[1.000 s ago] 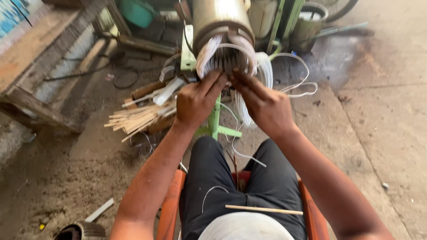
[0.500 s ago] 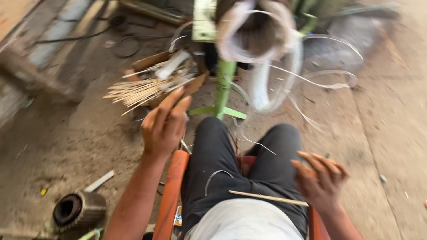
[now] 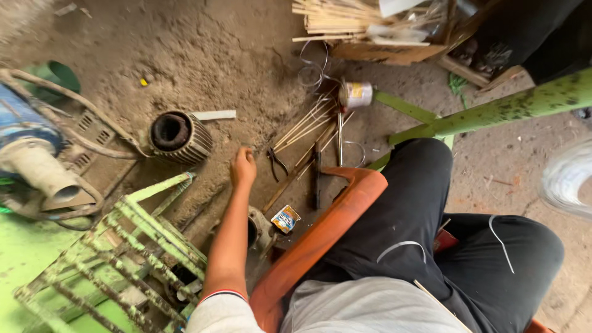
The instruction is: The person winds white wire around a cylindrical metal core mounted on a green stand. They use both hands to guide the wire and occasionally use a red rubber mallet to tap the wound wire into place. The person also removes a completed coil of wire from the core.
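A pair of dark pliers (image 3: 277, 162) is lying on the dirt floor (image 3: 234, 55), just beside the left hand (image 3: 243, 168) and in front of the orange chair (image 3: 320, 228). Thin wooden sticks (image 3: 305, 126) are fanning out past the pliers toward a small tin can (image 3: 356, 94), with long dark hand tools lying among them. A ribbed metal motor housing (image 3: 179, 137) is sitting to the other side of the hand, with a flat white strip (image 3: 213, 115) touching its top. A green metal frame (image 3: 142, 240) is crowding the arm from below. The left hand is reaching down to the floor with its fingers curled loosely; whether they are pinching anything cannot be told. The right hand is lying outside the picture.
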